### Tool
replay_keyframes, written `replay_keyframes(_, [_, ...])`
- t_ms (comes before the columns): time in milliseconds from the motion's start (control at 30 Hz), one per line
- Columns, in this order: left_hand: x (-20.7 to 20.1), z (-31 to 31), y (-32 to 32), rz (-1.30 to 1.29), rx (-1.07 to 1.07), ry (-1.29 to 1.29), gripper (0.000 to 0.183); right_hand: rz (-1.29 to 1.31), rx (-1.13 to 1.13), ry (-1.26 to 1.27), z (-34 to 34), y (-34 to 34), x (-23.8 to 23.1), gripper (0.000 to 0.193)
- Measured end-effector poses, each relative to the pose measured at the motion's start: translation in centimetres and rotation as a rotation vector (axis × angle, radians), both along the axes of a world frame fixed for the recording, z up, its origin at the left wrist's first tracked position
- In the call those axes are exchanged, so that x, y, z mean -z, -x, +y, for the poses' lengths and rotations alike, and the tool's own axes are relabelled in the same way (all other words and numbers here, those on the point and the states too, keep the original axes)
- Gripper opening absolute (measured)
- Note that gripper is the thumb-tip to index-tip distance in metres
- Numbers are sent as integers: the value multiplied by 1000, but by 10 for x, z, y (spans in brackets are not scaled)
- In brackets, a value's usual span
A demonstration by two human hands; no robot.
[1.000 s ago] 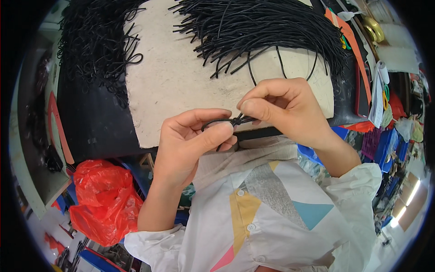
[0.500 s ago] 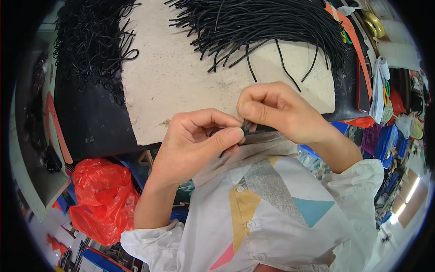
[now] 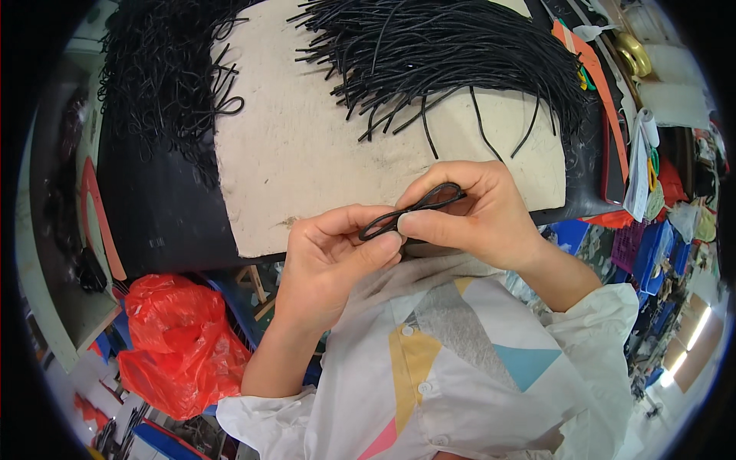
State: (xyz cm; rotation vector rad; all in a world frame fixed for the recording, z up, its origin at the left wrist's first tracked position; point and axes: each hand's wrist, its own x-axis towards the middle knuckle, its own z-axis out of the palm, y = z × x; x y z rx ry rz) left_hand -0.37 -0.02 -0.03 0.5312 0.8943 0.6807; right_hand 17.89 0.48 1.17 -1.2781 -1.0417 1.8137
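Between both hands, over the near edge of the pale board (image 3: 307, 153), is a thin black cord (image 3: 437, 201) bent into loops at either end. My left hand (image 3: 326, 257) pinches its left loop between thumb and forefinger. My right hand (image 3: 479, 211) grips the cord's middle and right part, the thumb pressed against the forefinger. Where the strands cross, the fingertips hide them. Beyond my hands lies a thick bundle of straight black cords (image 3: 452, 57), a few ends hanging loose toward me. At the far left is a heap of looped, tied black cords (image 3: 165, 84).
A dark table surface (image 3: 172, 222) shows around the board. An orange strip (image 3: 602, 84) runs along the right side, near a roll of gold tape (image 3: 632, 55) and a white paper roll (image 3: 642, 153). A red plastic bag (image 3: 180, 337) sits low at the left, below the table edge.
The cord was mostly hidden in my fingertips; now its two loops show, spread left and right. My right hand has come down a little and closed on it beside my left hand.
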Motion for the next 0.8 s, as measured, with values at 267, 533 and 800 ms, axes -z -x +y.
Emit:
replay_keyframes(267, [2,-2,1,4,-8,-79,22,-32,-25,5,1,0,-1,12])
replay_keyframes(533, [-5,0,1,77,16,-82,19,131,-50,97,6,-5,0,19])
replay_keyframes(800, [-6,-3,-8,180,-144,-63,18,32,10,59,3,-8,8,18])
